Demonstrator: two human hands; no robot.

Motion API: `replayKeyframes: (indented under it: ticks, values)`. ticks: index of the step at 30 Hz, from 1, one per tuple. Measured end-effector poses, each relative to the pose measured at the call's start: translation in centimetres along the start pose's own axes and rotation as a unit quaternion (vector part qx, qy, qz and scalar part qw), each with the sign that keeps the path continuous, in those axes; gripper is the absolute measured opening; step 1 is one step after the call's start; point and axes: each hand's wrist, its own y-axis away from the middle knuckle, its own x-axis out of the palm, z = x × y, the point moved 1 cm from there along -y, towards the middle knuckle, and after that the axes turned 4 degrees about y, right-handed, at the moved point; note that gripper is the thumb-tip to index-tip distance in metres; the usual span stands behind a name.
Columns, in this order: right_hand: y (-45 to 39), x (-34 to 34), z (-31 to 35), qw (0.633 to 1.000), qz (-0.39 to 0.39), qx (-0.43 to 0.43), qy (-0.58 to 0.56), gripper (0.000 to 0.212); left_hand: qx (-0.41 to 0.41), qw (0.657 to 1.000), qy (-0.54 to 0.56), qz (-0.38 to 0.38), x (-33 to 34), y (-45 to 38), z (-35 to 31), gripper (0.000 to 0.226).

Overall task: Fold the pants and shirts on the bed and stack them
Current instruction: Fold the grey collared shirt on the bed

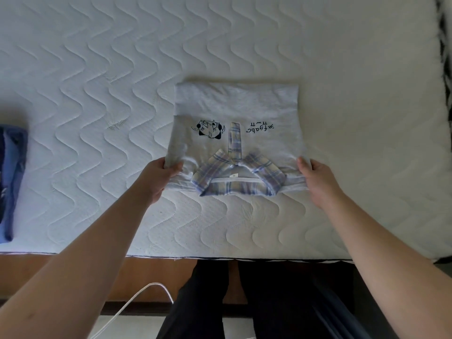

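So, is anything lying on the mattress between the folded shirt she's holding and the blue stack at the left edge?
Nothing visible. Both hands, left and right, grip the shirt; only bare mattress lies between it and the blue stack.

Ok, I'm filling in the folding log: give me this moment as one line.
step: shirt fold | left hand: grips grey shirt collar-end corner | right hand: grips other corner | blue folded stack: bed's left edge

Head view, steeply downward, close above the bed [97, 69].
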Motion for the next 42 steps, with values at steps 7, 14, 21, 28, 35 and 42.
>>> replayKeyframes:
  ticks: [7, 14, 21, 28, 35, 42]
  values:
    - [5.9, -1.8, 5.4, 0.998, 0.022, -0.005, -0.067, 0.023, 0.061, 0.998, 0.030, -0.018, -0.8, 7.4, -4.3, 0.010]
    - [14.6, -4.4, 10.9, 0.989, 0.037, -0.031, -0.138, 0.022, 0.131, 0.991, 0.028, 0.012, -3.0, 16.7, -9.1, 0.017]
    - [23.5, -4.6, 15.2, 0.965, 0.062, -0.056, -0.248, 0.023, 0.196, 0.980, 0.024, 0.009, -6.3, 25.3, -12.6, 0.022]
    - [28.4, -2.9, 17.6, 0.960, 0.060, -0.068, -0.265, 0.022, 0.237, 0.971, 0.011, -0.012, -10.3, 28.9, -13.0, 0.037]
    - [28.9, -1.5, 19.1, 0.961, 0.097, -0.088, -0.244, 0.020, 0.236, 0.966, 0.096, -0.031, -11.3, 31.6, -12.3, 0.011]
    - [26.9, -1.2, 21.4, 0.966, 0.163, -0.093, -0.176, 0.021, 0.230, 0.960, 0.133, -0.089, -11.0, 35.6, -11.0, 0.012]
